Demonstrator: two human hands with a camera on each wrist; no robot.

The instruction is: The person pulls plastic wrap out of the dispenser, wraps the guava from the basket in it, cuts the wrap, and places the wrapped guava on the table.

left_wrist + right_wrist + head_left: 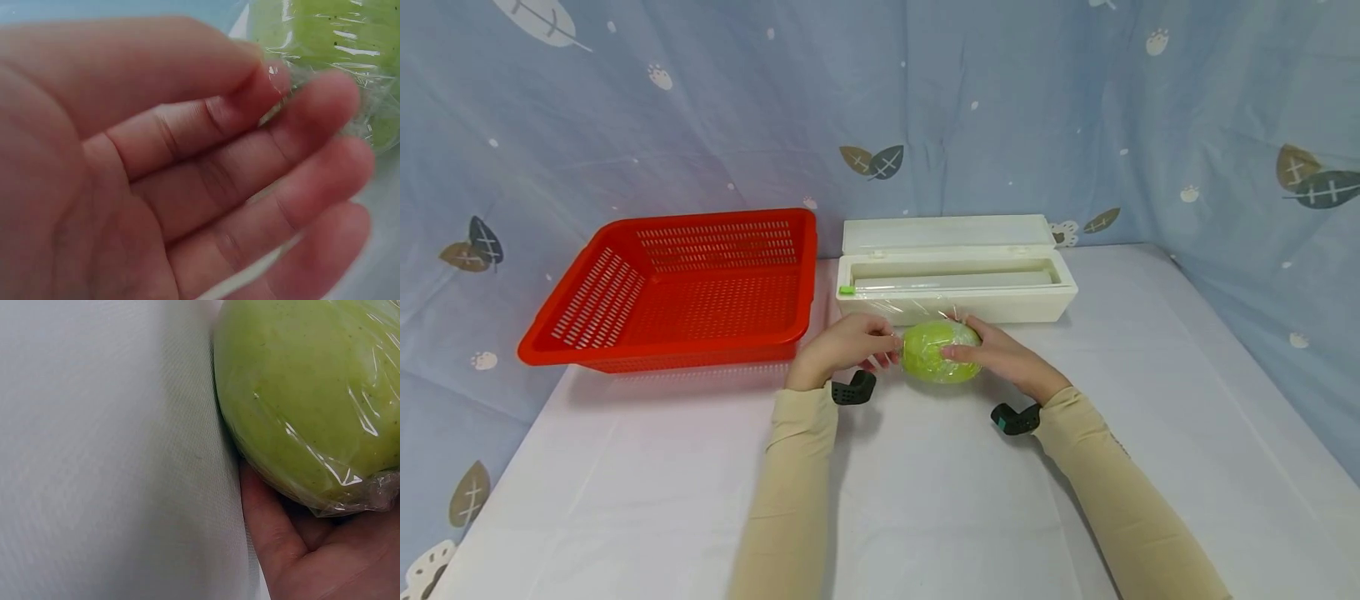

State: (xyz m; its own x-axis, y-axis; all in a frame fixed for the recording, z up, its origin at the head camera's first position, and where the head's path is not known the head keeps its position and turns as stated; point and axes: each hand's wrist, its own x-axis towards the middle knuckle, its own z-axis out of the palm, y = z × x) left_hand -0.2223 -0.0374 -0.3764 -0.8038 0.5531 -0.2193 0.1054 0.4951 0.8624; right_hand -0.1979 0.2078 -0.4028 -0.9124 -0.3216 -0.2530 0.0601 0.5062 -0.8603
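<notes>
A smooth green fruit (pixel 936 364) with small dark specks lies on the table, wrapped in clear plastic film. My right hand (pixel 1006 360) grips its right end, the thumb over the near side. In the right wrist view, part of that hand (pixel 319 556) shows against the fruit (pixel 300 394). At the left end, my left hand (pixel 848 343) pinches the plastic wrap (pixel 275 72) between thumb and index finger. The other fingers of the left hand (pixel 187 175) are spread and slightly bent. Behind the fruit stands a white wrap dispenser (pixel 958 308), its lid raised.
A red plastic basket (pixel 700 350) with slotted sides stands at the back left, beside the dispenser. Inside the dispenser lies a pale roll (pixel 992 279), with a green slider (pixel 847 290) at its front rim. A blue patterned cloth (pixel 970 125) hangs behind the white-covered table (pixel 940 500).
</notes>
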